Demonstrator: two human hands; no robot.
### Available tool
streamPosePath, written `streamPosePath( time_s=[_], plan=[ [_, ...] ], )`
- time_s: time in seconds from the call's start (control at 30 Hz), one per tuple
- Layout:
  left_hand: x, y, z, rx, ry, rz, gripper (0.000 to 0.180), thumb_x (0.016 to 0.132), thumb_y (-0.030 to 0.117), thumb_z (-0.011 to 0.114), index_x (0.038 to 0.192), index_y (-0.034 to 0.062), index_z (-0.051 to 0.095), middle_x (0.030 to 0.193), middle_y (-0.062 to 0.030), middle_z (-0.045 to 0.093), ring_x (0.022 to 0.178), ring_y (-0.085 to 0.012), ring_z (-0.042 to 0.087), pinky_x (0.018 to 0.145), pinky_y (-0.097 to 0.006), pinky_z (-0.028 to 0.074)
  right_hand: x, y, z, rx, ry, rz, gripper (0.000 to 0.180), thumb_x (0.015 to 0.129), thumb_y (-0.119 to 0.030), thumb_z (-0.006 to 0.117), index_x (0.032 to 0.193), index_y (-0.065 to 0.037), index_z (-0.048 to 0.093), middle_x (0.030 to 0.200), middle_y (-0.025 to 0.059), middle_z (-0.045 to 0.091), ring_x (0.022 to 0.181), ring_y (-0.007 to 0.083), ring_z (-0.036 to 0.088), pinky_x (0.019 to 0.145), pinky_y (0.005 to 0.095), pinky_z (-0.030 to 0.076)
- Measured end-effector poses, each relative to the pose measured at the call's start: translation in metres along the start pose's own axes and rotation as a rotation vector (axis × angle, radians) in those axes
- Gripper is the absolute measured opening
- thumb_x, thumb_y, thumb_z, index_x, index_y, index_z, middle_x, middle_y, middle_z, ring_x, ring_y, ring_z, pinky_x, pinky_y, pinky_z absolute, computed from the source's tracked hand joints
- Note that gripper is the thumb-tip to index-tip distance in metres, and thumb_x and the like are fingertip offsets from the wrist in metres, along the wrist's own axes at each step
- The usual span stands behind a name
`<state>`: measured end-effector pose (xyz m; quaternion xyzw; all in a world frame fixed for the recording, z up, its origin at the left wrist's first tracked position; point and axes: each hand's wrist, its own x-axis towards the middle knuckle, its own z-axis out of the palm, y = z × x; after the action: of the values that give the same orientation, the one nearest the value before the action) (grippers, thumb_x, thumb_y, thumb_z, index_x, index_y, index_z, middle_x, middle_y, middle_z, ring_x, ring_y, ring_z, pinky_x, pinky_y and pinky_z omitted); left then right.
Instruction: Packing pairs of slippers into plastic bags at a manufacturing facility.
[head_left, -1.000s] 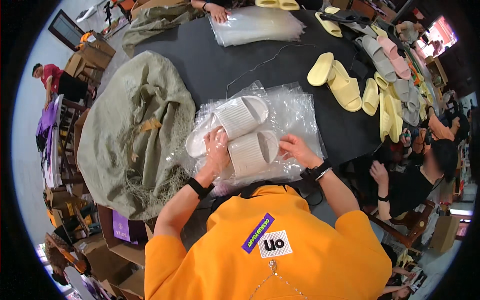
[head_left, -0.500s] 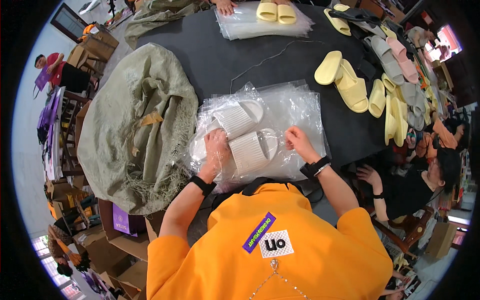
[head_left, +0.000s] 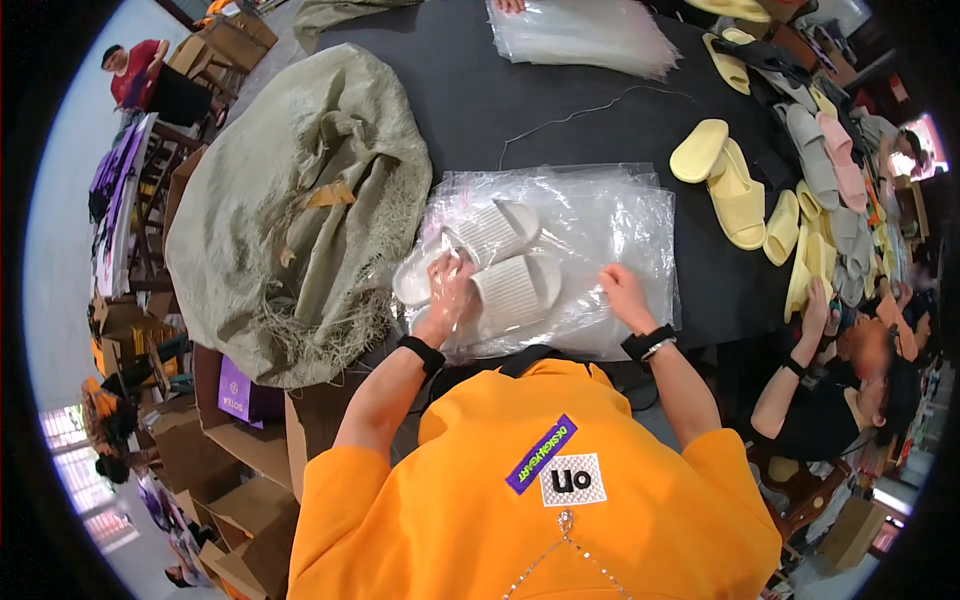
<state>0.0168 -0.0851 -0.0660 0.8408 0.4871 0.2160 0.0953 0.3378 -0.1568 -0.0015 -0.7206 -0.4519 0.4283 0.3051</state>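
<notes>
A pair of white ribbed slippers (head_left: 508, 292) lies in a clear plastic bag (head_left: 570, 255) on top of a stack of similar bags (head_left: 640, 225). My left hand (head_left: 452, 290) is closed over the heel end of the slippers, its fingers bent and partly hidden by shiny film. At the right side of the bags, my right hand (head_left: 625, 295) has its fingers curled together low over the film. Whether a fold of plastic is between those fingertips is too small to make out.
A large grey-green woven sack (head_left: 290, 220) bulges on the left. Yellow slippers (head_left: 735, 190) lie to the right, beside a heap of grey and pink slippers (head_left: 840, 160). Across the black table (head_left: 460, 90) is another bag stack (head_left: 590, 35). A co-worker's hand (head_left: 815, 305) touches yellow slippers.
The raised film over the white slippers has settled flatter. The yellow pair has left the far bag stack. The right-hand co-worker's hand has risen to the yellow slippers. My view has shifted slightly.
</notes>
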Motion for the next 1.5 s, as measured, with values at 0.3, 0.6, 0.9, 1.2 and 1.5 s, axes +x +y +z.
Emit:
streamPosePath(
  time_s=[0.3, 0.6, 0.9, 1.2, 1.5],
  plan=[
    [-0.051, -0.066, -0.065, -0.127, 0.110, -0.322, 0.029, 0.071, 0.006, 0.054, 0.100, 0.0045, 0.058, 0.117, -0.0118, 0.053, 0.117, -0.0291, 0.043, 0.094, -0.044, 0.029, -0.011, 0.071, -0.030, 0.041, 0.317, 0.046, 0.017, 0.086, -0.018, 0.054, 0.083, -0.001, 0.057, 0.063, 0.0027, 0.054, 0.055, 0.0101, 0.049, 0.052, 0.0272, 0.041],
    [0.064, -0.027, -0.219, -0.809, 0.647, -0.446, 0.024, 0.083, 0.006, 0.047, 0.102, -0.0058, 0.055, 0.099, -0.0096, 0.056, 0.096, -0.0168, 0.052, 0.083, -0.028, 0.040, -0.043, 0.027, -0.035, 0.403, 0.114, 0.223, 0.028, 0.087, -0.020, 0.055, 0.112, -0.008, 0.049, 0.075, 0.0013, 0.053, 0.060, 0.0063, 0.049, 0.049, 0.0203, 0.041],
    [0.127, 0.154, -0.047, -0.334, 0.131, 0.073, 0.027, 0.065, 0.005, 0.055, 0.092, 0.0036, 0.054, 0.095, -0.0145, 0.055, 0.096, -0.0331, 0.048, 0.081, -0.045, 0.035, -0.041, 0.063, -0.008, 0.068, 0.028, -0.200, 0.037, 0.077, -0.003, 0.057, 0.114, -0.003, 0.055, 0.108, 0.0100, 0.052, 0.075, 0.0164, 0.056, 0.065, 0.0278, 0.046],
    [0.134, 0.015, 0.018, 0.084, -0.085, -0.334, 0.037, 0.067, 0.007, 0.052, 0.104, 0.0105, 0.057, 0.108, -0.0096, 0.056, 0.110, -0.0286, 0.045, 0.083, -0.046, 0.034, -0.053, 0.052, -0.007, 0.039, -0.012, -0.130, 0.046, 0.074, -0.006, 0.055, 0.119, -0.002, 0.051, 0.112, 0.0147, 0.049, 0.083, 0.0208, 0.053, 0.071, 0.0292, 0.046],
    [0.148, 0.052, -0.082, 0.080, 0.113, -0.068, 0.039, 0.063, 0.003, 0.052, 0.102, 0.0084, 0.056, 0.113, -0.0080, 0.054, 0.114, -0.0309, 0.041, 0.090, -0.050, 0.028, -0.049, 0.007, -0.008, -0.092, -0.033, -0.171, 0.073, 0.071, -0.013, 0.064, 0.134, 0.001, 0.030, 0.140, 0.0178, 0.028, 0.100, 0.0222, 0.052, 0.077, 0.0270, 0.046]
  ],
)
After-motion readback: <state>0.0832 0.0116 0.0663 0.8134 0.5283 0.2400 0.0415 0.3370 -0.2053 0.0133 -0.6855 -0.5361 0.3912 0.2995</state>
